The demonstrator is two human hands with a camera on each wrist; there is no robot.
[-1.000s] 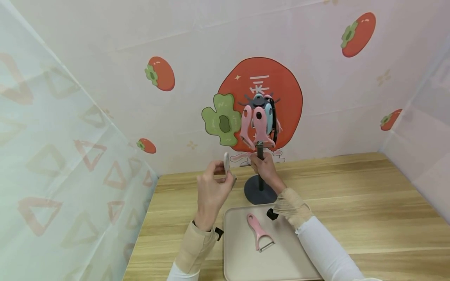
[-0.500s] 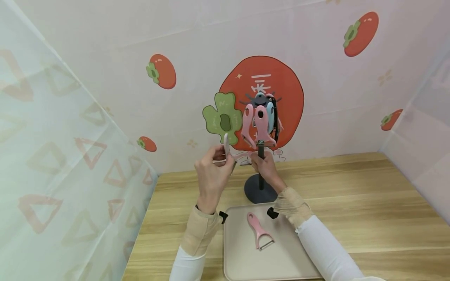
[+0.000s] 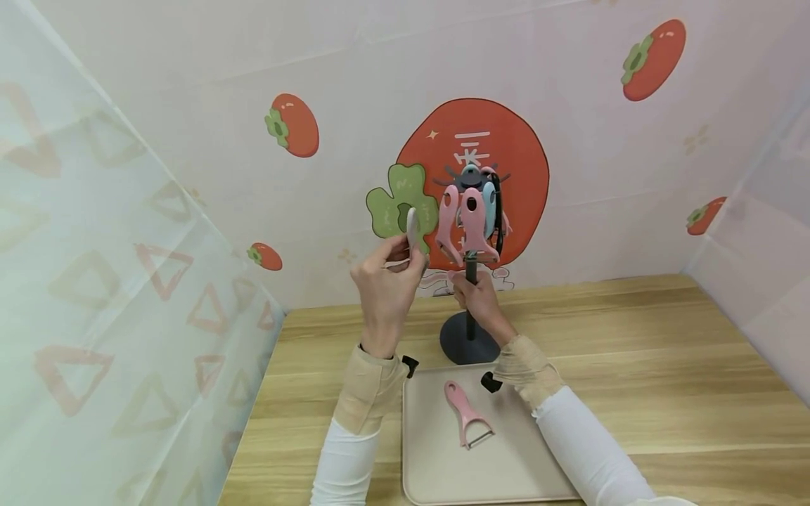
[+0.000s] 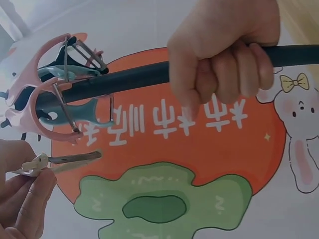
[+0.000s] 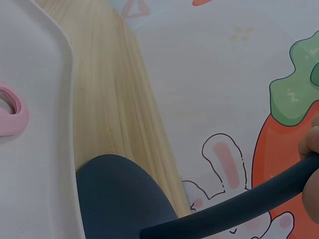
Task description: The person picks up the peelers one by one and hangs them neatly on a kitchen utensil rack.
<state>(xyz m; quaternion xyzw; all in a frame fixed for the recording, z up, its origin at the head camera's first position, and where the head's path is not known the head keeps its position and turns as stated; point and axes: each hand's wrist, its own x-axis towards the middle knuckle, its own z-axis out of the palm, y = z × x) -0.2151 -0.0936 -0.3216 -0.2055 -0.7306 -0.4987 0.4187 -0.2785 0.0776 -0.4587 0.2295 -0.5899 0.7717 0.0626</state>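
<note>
My left hand [image 3: 384,292] pinches a white peeler [image 3: 413,228] between thumb and fingers, raised to the left of a dark stand [image 3: 465,342]. In the left wrist view the peeler's metal blade [image 4: 75,158] points toward the stand's pole, apart from the hung peelers. My right hand [image 3: 479,302] grips the pole [image 4: 124,78] partway up, fingers wrapped round it. Pink peelers [image 3: 473,221], a light blue peeler [image 3: 490,207] and a black-handled item [image 3: 499,214] hang from hooks at the stand's top.
A beige tray [image 3: 436,478] lies in front of the stand. On it is a pink peeler [image 3: 464,407], blade end toward me. The wooden table [image 3: 633,365] runs to a patterned back wall, with another wall [image 3: 126,316] at the left.
My left hand has risen with the white peeler, from beside the lower pole to nearly the height of the hung peelers. The right hand keeps its grip on the pole.
</note>
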